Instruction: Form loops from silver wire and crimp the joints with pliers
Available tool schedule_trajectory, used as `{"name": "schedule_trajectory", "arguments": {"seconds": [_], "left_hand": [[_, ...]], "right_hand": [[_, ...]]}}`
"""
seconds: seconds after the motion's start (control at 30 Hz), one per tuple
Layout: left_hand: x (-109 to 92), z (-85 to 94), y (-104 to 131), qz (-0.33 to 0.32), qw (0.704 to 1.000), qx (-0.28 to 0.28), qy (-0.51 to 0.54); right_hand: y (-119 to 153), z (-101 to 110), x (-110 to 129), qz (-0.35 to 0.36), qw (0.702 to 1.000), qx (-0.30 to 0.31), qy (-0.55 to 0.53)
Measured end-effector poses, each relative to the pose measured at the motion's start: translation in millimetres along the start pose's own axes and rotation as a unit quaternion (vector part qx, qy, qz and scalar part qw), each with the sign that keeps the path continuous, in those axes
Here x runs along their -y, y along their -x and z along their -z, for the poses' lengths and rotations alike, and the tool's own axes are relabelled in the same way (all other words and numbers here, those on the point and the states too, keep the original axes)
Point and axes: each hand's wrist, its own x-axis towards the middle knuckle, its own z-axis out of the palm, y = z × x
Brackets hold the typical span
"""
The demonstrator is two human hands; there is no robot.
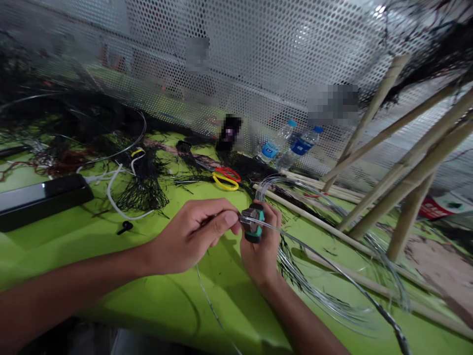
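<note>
My right hand [260, 251] is closed round a pair of pliers [252, 223] with green and black handles. The jaws point left and meet a thin metal wire [295, 239], which runs off to the lower right and is wrapped in dark material near its end. Just left of the jaws, my left hand [201, 231] pinches the wire between thumb and fingers. A thin strand hangs below that hand toward the bottom edge. What the left fingers cover is hidden. Beyond and beside the right hand lies a coil of silvery wire [321, 296] on the green tabletop [155, 296].
Scissors [226, 178] with red and yellow handles lie beyond my hands. Two water bottles [301, 147] stand against the perforated metal panel [258, 64]. Wooden poles [399, 197] lean at the right. A black box [44, 197], white cable [111, 192] and black netting [146, 190] are at the left.
</note>
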Motion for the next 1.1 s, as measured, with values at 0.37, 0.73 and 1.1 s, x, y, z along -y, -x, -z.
{"name": "schedule_trajectory", "arguments": {"seconds": [0.37,0.73,1.1], "left_hand": [[-1,-0.4,-4,-0.026,0.999,-0.006,-0.026],[-5,1.2,-5,-0.080,0.992,-0.047,-0.091],[2,0.9,-4,-0.198,0.955,-0.132,-0.179]], "right_hand": [[-2,-1,0,-0.001,1.000,0.002,-0.007],[2,-1,-9,0.011,1.000,0.014,-0.001],[5,12,2,0.025,0.987,0.035,0.153]]}}
